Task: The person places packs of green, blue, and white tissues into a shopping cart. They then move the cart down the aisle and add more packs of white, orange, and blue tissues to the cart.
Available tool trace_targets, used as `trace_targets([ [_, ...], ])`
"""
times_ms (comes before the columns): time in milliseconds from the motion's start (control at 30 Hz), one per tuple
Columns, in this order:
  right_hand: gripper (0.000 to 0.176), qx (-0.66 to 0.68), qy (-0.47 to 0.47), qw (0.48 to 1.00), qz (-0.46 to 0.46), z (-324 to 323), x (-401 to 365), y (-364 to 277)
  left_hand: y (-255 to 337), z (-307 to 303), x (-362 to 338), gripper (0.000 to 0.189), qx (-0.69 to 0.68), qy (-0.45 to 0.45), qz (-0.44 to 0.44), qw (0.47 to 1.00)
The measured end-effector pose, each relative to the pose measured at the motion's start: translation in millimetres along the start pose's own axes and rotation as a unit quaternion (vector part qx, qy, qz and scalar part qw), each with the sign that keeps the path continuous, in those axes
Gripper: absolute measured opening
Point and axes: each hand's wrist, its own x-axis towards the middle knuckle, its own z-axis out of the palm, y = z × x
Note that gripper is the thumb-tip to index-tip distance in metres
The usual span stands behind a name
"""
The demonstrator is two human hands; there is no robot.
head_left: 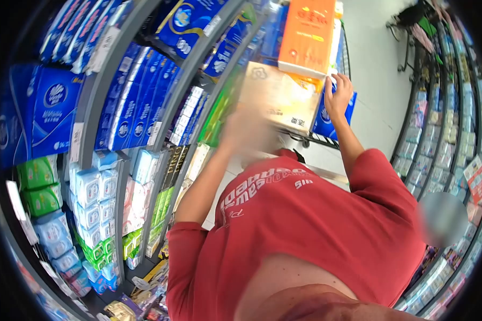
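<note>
My left hand is smeared by motion beside the lower left corner of a cream-coloured pack, so its fingers cannot be made out. The cream pack sits at the near end of a loaded shopping cart. My right hand lies on the load at the cream pack's right side, fingers apart and slightly bent, near the bottom edge of an orange pack. That orange pack rests partly over the cream one. Below my right hand, a blue pack stands at the cart's near right corner.
Shelves on the left hold blue tissue packs, wet-wipe packs and green packs. Curved shelves of small goods line the right side. Another cart stands farther down the aisle floor.
</note>
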Motion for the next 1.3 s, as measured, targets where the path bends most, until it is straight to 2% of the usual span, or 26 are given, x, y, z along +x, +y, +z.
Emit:
trace_targets([
  [100,0.020,0.089,0.056,0.991,-0.089,-5,34,-61,-3,-67,-8,0.023,0.035,0.086,0.072,0.993],
  [167,0.018,0.152,0.071,0.977,-0.135,-3,58,-110,15,-116,-27,0.024,0.133,0.162,0.142,0.967],
  [233,0.016,0.220,0.064,0.956,-0.184,-6,79,-167,39,-156,-45,0.024,0.143,0.232,0.178,0.945],
  [300,0.017,0.253,0.068,0.938,-0.228,-10,97,-225,79,-180,-71,0.024,0.251,0.316,0.218,0.889],
  [333,0.018,0.289,0.061,0.917,-0.269,-14,104,-252,106,-185,-88,0.024,0.272,0.331,0.281,0.859],
  [433,0.024,0.373,0.050,0.853,-0.363,-28,123,-327,162,-204,-127,0.026,0.304,0.442,0.358,0.764],
  [500,0.026,0.421,0.050,0.809,-0.409,-35,132,-376,192,-219,-149,0.027,0.359,0.498,0.411,0.674],
  [567,0.027,0.467,0.042,0.772,-0.429,-43,138,-427,213,-242,-166,0.033,0.389,0.547,0.434,0.601],
  [633,0.029,0.506,-0.011,0.752,-0.422,-48,145,-476,230,-264,-176,0.040,0.388,0.601,0.442,0.540],
  [700,0.037,0.555,-0.041,0.733,-0.391,-40,152,-528,240,-286,-181,0.048,0.364,0.636,0.448,0.512],
  [733,0.044,0.544,-0.010,0.748,-0.379,-39,154,-550,244,-295,-182,0.055,0.360,0.659,0.429,0.502],
  [767,0.050,0.532,0.021,0.764,-0.366,-38,157,-573,249,-296,-186,0.055,0.360,0.660,0.429,0.500],
  [833,0.047,0.474,0.141,0.801,-0.338,-8,170,-623,263,-295,-194,0.058,0.201,0.647,0.326,0.659],
  [867,0.047,0.474,0.142,0.801,-0.338,-12,173,-635,268,-298,-196,0.058,0.202,0.629,0.331,0.673],
  [900,0.047,0.510,0.032,0.818,-0.264,-17,178,-646,270,-309,-195,0.058,0.202,0.630,0.332,0.673],
  [933,0.049,0.535,-0.078,0.820,-0.186,-23,182,-653,274,-316,-195,0.058,0.166,0.594,0.343,0.709],
  [967,0.049,0.536,-0.079,0.819,-0.188,-27,185,-654,274,-321,-197,0.058,0.129,0.556,0.351,0.742],
  [1033,0.043,0.513,-0.198,0.809,-0.208,-37,189,-653,275,-328,-197,0.057,0.143,0.558,0.321,0.752],
  [1067,0.034,0.537,-0.274,0.779,-0.176,-56,186,-648,276,-331,-196,0.056,0.142,0.559,0.322,0.751],
  [1100,0.034,0.535,-0.277,0.778,-0.177,-61,186,-649,276,-333,-194,0.056,0.140,0.561,0.323,0.750],
  [1167,0.030,0.573,-0.309,0.745,-0.148,-67,185,-649,273,-336,-193,0.054,0.133,0.565,0.326,0.746],
  [1233,0.033,0.598,-0.296,0.734,-0.124,-73,181,-646,271,-337,-194,0.054,0.131,0.535,0.380,0.743],
  [1300,0.037,0.583,-0.275,0.758,-0.100,-80,178,-643,268,-335,-195,0.054,0.114,0.527,0.398,0.742],
])
